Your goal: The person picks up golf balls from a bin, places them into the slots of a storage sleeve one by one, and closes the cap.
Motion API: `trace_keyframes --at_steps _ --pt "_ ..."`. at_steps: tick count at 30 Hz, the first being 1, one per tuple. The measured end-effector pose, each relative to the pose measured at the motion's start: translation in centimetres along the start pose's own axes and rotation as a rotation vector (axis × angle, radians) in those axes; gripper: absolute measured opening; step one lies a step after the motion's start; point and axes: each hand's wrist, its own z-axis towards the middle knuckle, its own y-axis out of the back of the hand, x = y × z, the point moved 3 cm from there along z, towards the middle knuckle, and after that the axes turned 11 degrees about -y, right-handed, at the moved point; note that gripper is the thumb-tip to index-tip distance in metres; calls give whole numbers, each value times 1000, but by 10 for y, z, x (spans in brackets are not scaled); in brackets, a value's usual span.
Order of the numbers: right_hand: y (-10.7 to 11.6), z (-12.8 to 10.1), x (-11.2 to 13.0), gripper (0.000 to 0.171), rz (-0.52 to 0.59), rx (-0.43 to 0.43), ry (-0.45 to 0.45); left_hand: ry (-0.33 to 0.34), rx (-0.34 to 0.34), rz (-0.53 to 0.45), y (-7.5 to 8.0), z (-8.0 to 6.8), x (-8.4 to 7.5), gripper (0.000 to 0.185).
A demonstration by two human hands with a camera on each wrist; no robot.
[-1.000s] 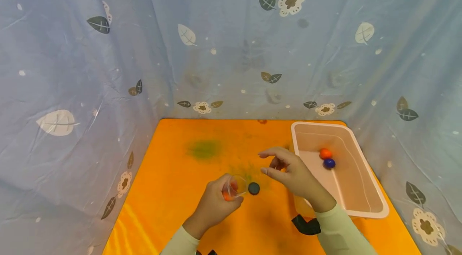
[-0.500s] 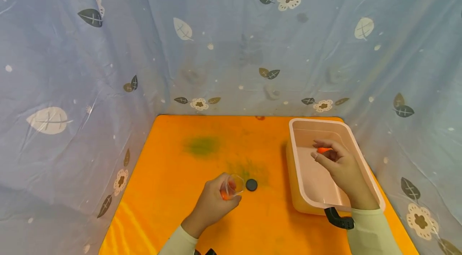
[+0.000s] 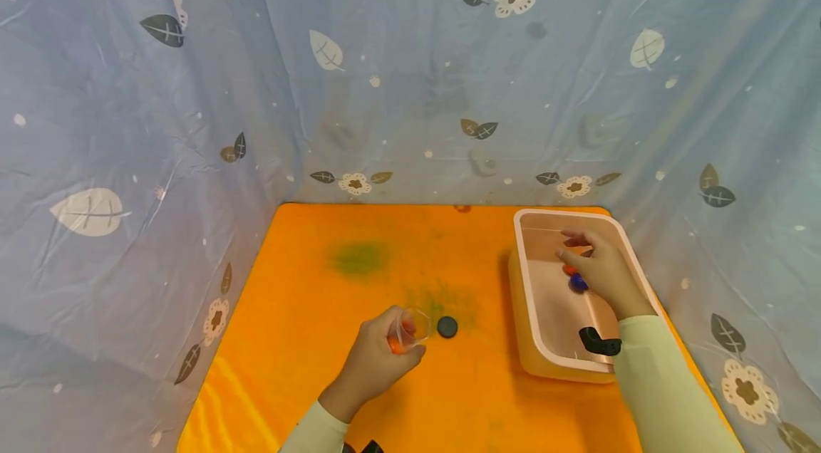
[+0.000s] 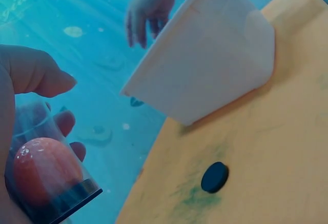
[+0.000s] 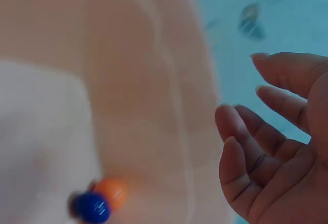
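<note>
In the head view my left hand (image 3: 378,357) grips a clear plastic cylinder (image 3: 415,325) over the orange table. The left wrist view shows an orange ball (image 4: 46,170) inside that cylinder, against its black base (image 4: 69,203). My right hand (image 3: 603,271) hangs above the pale pink tub (image 3: 532,296), fingers loosely bent and holding nothing, as the right wrist view (image 5: 277,142) confirms. Below it, a blue ball (image 5: 92,207) and an orange ball (image 5: 111,192) lie close together on the tub floor. In the head view the fingers partly cover the orange one.
A black round cap (image 3: 447,327) lies on the orange tabletop (image 3: 308,282), right of the cylinder. The tub stands at the table's right side. Blue leaf-patterned curtains (image 3: 410,82) enclose the back and both sides.
My right hand has moved right from above the table to over the tub, then slightly farther in. The left hand with the cylinder stays nearly in place. The view has shifted slightly.
</note>
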Motion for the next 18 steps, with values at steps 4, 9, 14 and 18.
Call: trace_keyframes --at_steps 4,9,14,18 --pt "2 26 -26 65 -129 35 -73 9 3 -28 1 -1 1 26" --pt "4 47 -53 72 -188 89 -188 13 2 -32 2 -1 1 28" --pt "-1 59 -75 56 -214 129 -297 13 -1 -54 3 -1 1 29" --pt "-12 65 -88 25 -161 212 -403 16 1 -72 5 -2 3 31"
